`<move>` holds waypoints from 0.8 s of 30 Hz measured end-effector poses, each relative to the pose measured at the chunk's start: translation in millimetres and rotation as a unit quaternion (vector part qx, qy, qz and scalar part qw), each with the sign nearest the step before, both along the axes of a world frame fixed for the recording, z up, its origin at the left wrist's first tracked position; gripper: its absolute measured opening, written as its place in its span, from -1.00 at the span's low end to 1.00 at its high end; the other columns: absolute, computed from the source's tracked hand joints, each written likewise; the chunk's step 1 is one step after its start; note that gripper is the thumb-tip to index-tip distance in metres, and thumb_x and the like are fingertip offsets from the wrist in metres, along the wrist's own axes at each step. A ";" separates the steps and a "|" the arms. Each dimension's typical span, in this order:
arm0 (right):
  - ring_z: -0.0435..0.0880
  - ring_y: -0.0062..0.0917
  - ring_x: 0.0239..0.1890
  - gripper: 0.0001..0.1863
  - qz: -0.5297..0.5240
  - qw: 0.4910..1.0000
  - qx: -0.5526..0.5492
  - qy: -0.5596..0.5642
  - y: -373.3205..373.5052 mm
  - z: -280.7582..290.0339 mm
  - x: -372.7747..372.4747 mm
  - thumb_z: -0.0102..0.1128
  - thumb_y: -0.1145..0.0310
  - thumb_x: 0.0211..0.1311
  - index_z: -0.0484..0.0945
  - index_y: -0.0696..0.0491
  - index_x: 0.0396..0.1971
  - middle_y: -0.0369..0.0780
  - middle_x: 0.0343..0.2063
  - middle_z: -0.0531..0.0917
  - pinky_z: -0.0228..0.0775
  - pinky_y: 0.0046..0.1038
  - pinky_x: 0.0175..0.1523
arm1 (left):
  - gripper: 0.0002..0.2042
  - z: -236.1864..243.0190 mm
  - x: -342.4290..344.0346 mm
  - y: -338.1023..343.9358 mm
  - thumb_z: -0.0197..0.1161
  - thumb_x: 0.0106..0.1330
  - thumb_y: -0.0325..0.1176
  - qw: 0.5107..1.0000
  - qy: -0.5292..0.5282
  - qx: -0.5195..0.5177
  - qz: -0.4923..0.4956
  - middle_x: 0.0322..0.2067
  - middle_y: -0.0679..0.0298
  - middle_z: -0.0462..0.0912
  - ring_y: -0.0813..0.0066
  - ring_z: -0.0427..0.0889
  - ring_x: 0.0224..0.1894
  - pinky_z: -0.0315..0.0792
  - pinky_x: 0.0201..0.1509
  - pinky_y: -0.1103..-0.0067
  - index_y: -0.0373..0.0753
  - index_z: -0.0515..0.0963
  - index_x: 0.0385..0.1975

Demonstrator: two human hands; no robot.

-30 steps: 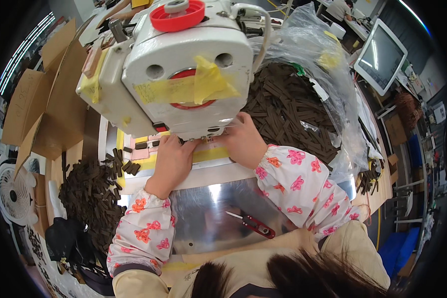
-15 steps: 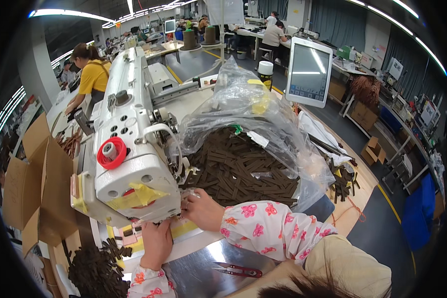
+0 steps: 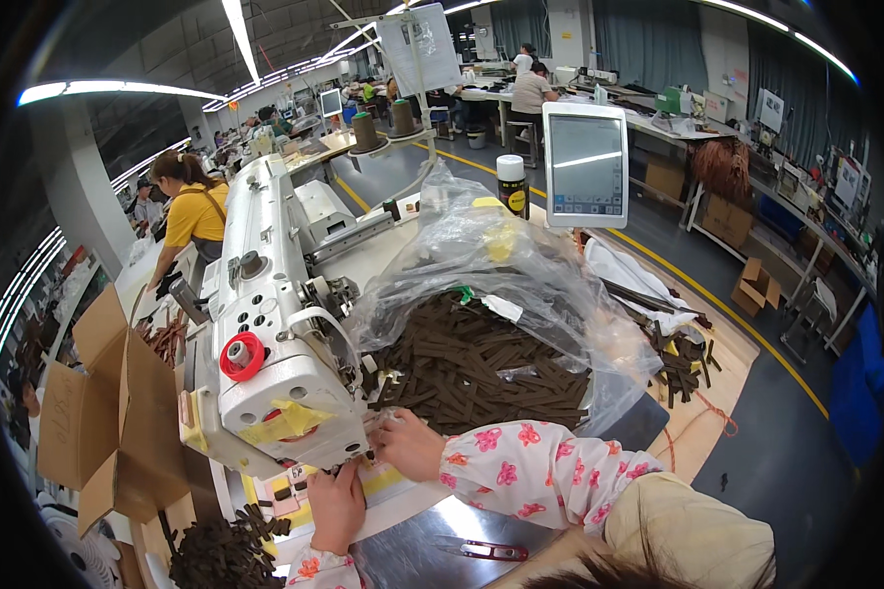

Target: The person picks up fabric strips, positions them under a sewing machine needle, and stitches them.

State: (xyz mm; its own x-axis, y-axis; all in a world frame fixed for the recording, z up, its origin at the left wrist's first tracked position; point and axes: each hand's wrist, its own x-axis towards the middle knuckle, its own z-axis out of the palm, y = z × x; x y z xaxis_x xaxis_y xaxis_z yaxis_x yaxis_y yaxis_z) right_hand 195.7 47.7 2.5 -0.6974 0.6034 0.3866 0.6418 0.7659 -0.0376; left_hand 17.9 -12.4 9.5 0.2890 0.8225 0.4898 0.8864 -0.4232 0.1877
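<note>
My left hand (image 3: 336, 508) rests at the white sewing machine's (image 3: 265, 383) lower front, fingers apart on a yellow-marked work plate (image 3: 298, 507) with small dark strips. My right hand (image 3: 411, 447) is beside the needle area, fingers curled; what they hold is hidden. Right of the machine, many dark brown strips (image 3: 481, 373) lie in a crumpled clear bag (image 3: 550, 314). A loose pile of strips (image 3: 221, 555) is at lower left. Red-handled snips (image 3: 496, 552) lie on a metal plate (image 3: 422, 550) in front of me.
A cardboard box (image 3: 98, 422) stands left of the machine, above a fan (image 3: 79, 550). A screen (image 3: 584, 162) and spray can (image 3: 511, 182) stand behind the bag. A person in yellow (image 3: 189, 216) works at back left; others sit at far benches. Blue crates (image 3: 859, 383) are at right.
The view has tilted up, bringing the workroom into sight and moving the machine and hands lower in the picture. Both hands remain at the machine's lower front.
</note>
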 end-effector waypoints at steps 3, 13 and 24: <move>0.46 -0.59 -0.08 -0.84 0.002 1.000 0.018 0.006 -4.0 -8.7 -0.7 0.11 0.37 -0.08 0.63 -0.07 -0.44 -0.41 -0.23 0.57 0.15 -0.34 0.11 | -0.78 1.3 3.2 -8.6 0.12 0.10 -0.51 1.000 -0.014 0.018 0.013 -0.44 0.12 0.59 0.17 0.50 -0.38 0.29 -0.24 0.35 -0.21 0.58 -0.24; 0.51 -0.45 -0.30 -0.89 0.078 0.974 0.061 0.203 2.2 -3.2 -2.9 0.10 0.37 -0.14 0.52 0.04 -0.54 -0.29 -0.49 0.54 0.25 -0.40 -0.06 | -0.84 -2.5 -9.1 -8.7 0.07 0.15 -0.56 0.994 -0.112 -0.010 -0.008 -0.37 0.00 0.57 0.04 0.48 -0.33 0.30 -0.23 0.28 -0.33 0.56 -0.31; 0.53 -0.43 -0.40 -0.95 -0.012 0.970 0.057 0.236 34.6 35.1 41.7 0.19 0.42 -0.07 0.52 0.03 -0.56 -0.31 -0.55 0.53 0.27 -0.37 -0.22 | -0.89 11.9 -65.3 0.6 0.10 0.18 -0.53 0.984 -0.096 -0.019 0.151 -0.52 0.03 0.55 0.10 0.53 -0.47 0.35 -0.36 0.39 -0.34 0.56 -0.37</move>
State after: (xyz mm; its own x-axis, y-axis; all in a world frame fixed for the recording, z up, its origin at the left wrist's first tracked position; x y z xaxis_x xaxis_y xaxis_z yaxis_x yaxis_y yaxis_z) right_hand 237.4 82.3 37.6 -0.4119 0.5528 0.7244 0.5919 0.7667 -0.2485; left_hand -47.4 -11.8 21.4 -0.0663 0.8750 0.4795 0.9172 -0.1358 0.3745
